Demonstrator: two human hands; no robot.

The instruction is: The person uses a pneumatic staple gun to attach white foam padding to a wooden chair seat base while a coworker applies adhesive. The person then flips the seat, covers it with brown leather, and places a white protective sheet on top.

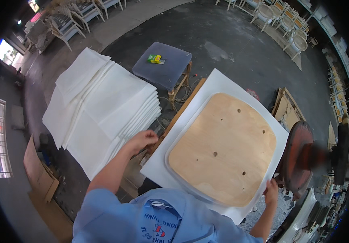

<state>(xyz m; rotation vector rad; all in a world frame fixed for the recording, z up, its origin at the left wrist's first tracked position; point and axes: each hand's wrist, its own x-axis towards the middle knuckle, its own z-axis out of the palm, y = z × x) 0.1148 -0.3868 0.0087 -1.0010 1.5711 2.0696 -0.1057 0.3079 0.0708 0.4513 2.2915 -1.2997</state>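
Note:
In front of me a wooden seat panel, pale plywood with rounded corners and several drilled holes, lies on a white sheet. A pale padded-looking rim shows along the panel's lower left side. The sheet rests on a wooden-edged work surface. Just off the sheet's left edge is my left hand, its fingers curled in; whatever it may hold is hidden. My right hand is closed at the sheet's lower right edge, with fingers bent against that edge.
Left of me stands a tall stack of white sheets. Beyond it, a grey padded stool carries a small green and yellow box. Close on the right is a round reddish machine part. Chairs line the far floor.

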